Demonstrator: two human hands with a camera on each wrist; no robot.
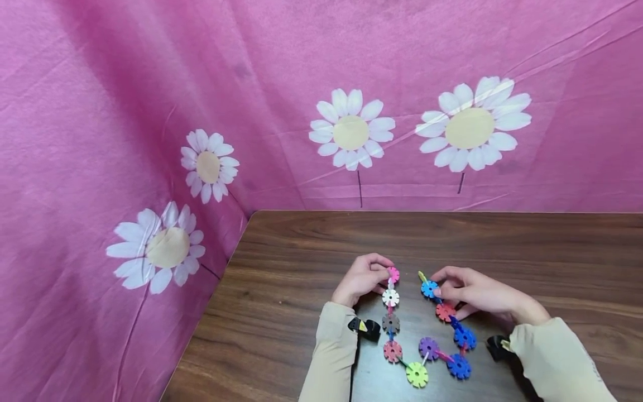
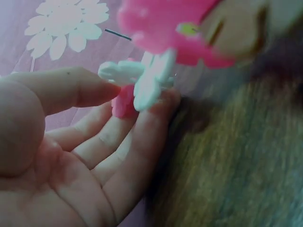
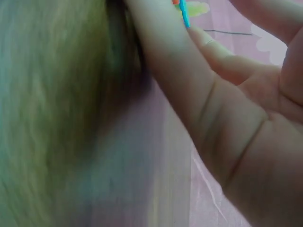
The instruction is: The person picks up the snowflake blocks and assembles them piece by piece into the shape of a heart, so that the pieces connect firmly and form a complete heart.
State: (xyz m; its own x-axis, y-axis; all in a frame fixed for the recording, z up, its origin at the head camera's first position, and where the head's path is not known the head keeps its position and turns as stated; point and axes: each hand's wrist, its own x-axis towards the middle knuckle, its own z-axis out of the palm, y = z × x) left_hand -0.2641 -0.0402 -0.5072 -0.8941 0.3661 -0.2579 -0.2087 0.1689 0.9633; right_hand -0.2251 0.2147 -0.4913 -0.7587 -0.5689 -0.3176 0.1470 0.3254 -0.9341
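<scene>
A chain of notched plastic linking discs lies on the table in a U shape, open toward the far side. My left hand [image 1: 363, 278] pinches the pink disc [image 1: 394, 274] at the chain's left end; a white disc [image 2: 147, 85] sits slotted beside it in the left wrist view. My right hand [image 1: 477, 290] holds the light blue disc [image 1: 429, 288] near the other end, thumb and fingers at its edge. Beyond it a yellow-green disc [image 1: 422, 276] stands edge-on at the tip. The right wrist view shows only slivers of these discs past the fingers.
Along the near bend run a lime green disc [image 1: 417, 374], a purple disc [image 1: 429, 348] and a dark blue disc [image 1: 459, 367]. The brown wooden table [image 1: 281, 279] ends at a pink curtain [image 1: 271, 111] printed with daisies. Black straps [image 1: 369, 329] hang at both wrists.
</scene>
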